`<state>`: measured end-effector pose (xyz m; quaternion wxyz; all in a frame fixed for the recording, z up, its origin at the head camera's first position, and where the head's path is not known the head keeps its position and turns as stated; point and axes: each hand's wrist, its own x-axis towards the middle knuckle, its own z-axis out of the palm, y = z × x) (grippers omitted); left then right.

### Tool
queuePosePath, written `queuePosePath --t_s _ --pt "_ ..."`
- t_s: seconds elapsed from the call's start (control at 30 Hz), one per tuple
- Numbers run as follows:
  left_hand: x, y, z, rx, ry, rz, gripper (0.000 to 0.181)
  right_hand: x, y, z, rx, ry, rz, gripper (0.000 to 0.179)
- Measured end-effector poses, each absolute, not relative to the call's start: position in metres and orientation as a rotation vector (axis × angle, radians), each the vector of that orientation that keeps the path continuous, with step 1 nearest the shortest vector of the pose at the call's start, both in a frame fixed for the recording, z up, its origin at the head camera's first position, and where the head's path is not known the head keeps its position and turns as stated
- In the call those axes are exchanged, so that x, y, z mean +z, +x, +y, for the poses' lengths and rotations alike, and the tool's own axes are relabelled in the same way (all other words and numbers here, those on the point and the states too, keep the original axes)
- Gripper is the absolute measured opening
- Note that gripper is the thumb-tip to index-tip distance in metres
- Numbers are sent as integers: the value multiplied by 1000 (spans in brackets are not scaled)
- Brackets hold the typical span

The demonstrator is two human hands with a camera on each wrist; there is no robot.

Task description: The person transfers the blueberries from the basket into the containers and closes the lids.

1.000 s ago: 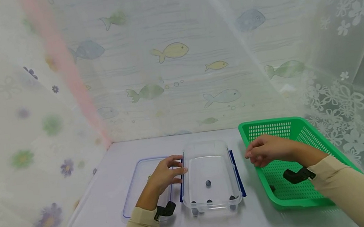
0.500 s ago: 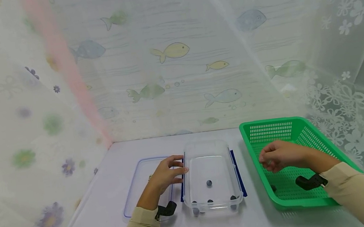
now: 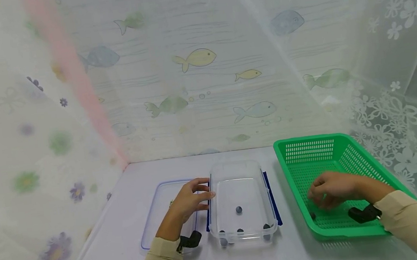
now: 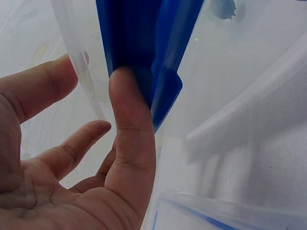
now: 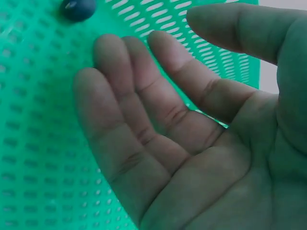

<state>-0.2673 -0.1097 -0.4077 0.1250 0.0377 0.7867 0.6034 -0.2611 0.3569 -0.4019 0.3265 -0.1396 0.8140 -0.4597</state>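
Observation:
My left hand [image 3: 191,199] holds the left side of a clear plastic container [image 3: 239,191] in the head view. One fingertip reaches over the rim, and another digit rests against the blue side latch [image 4: 136,38] in the left wrist view. Several blueberries [image 3: 238,209] lie in the container, most along its near end. My right hand [image 3: 333,190] is down inside a green plastic basket [image 3: 303,142], its fingers loosely bent with nothing seen between them. Just beyond the fingertips in the right wrist view, a blueberry [image 5: 78,8] sits on the basket's bottom near the left wall.
A clear lid with a blue-edged rim [image 3: 150,215] lies flat on the white table [image 3: 132,178], left of the container and partly under my left forearm. A fish-patterned curtain [image 3: 205,104] hangs behind the table. Table surface shows between container and basket.
My right hand has moved from above the basket's left rim down and rightward into the basket, toward the blueberry. The left hand and container have stayed in place.

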Motion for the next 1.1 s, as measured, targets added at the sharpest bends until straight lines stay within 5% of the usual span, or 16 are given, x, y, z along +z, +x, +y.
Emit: queuePosePath --t_s 0.53,1.1 --pt "-408 -266 -109 1771 122 2271 73 -404 -244 352 -935 -279 2164 22" --pt "-407 -267 -109 1760 118 2287 71 -409 -247 331 -1220 -277 1948 21"
